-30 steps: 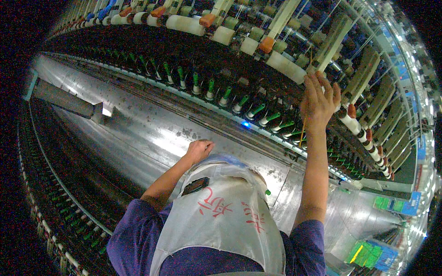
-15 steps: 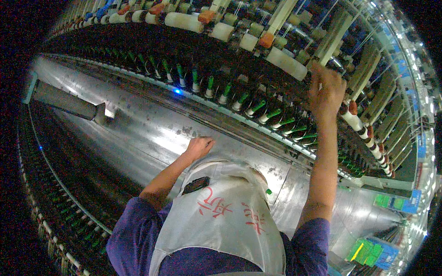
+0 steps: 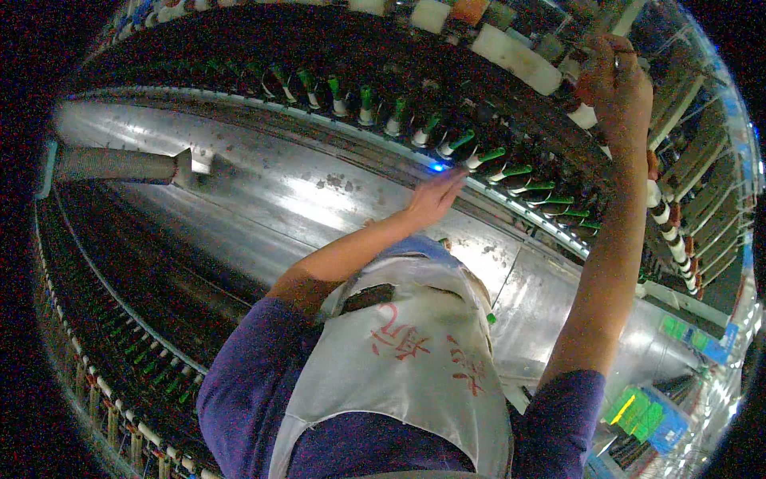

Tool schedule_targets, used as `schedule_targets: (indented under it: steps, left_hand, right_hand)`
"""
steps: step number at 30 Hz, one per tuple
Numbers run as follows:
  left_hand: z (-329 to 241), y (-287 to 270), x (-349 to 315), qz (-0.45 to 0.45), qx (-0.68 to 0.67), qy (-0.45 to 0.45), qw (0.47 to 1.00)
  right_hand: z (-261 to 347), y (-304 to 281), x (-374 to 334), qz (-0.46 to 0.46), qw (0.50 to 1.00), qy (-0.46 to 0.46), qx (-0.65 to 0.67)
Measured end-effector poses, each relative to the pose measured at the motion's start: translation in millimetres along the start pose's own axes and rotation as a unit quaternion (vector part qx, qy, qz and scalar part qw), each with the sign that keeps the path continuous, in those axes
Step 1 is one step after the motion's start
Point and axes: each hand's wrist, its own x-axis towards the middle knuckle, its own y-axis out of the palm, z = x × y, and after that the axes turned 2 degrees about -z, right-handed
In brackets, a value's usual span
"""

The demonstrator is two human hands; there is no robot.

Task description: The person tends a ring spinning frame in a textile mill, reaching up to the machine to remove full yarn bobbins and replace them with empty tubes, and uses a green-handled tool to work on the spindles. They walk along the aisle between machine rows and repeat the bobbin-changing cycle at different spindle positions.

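Right hand (image 3: 618, 89) raised beside white roller (image 3: 517, 60), fingers curled; hold hidden, cannot tell. Left hand (image 3: 435, 198) well apart, at base of green bobbin (image 3: 487, 155) lower down; contact unclear. Step looks like two-level reach; next move seemingly calls for careful fingerwork.

Purple short-sleeved shirt (image 3: 251, 383); white apron (image 3: 363, 391), red markings (image 3: 408, 342); apparently ring (image 3: 617, 61).

One left hand (image 3: 435, 199), one right hand (image 3: 619, 94) and one white apron (image 3: 371, 371) show. At least ten green-topped bobbins (image 3: 365, 104) and one lit blue lamp (image 3: 438, 168) mark the near edge of the spinning frame (image 3: 550, 229), below at least three white rollers (image 3: 517, 60).
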Motion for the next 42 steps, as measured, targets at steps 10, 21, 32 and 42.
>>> schedule_targets:
  steps: [10,21,32,42]
  left_hand:
    - [37.6,62.9,109.7,-0.016,0.253,-0.172,0.952]
    - [-2.0,33.7,144.7,-0.099,0.030,-0.132,0.986]
    - [-16.1,-21.8,119.4,0.227,0.154,-0.240,0.931]
    - [91.6,-11.1,-89.9,0.500,0.262,-0.139,0.813]
  right_hand:
    - [4.9,-6.1,14.5,-0.085,0.982,-0.170,-0.002]
    - [18.1,-10.9,11.7,-0.033,0.992,0.032,0.121]
    - [-1.1,-3.0,18.2,-0.103,0.981,-0.112,-0.122]
    - [-4.1,-49.4,-2.4,-0.192,0.978,0.078,0.009]
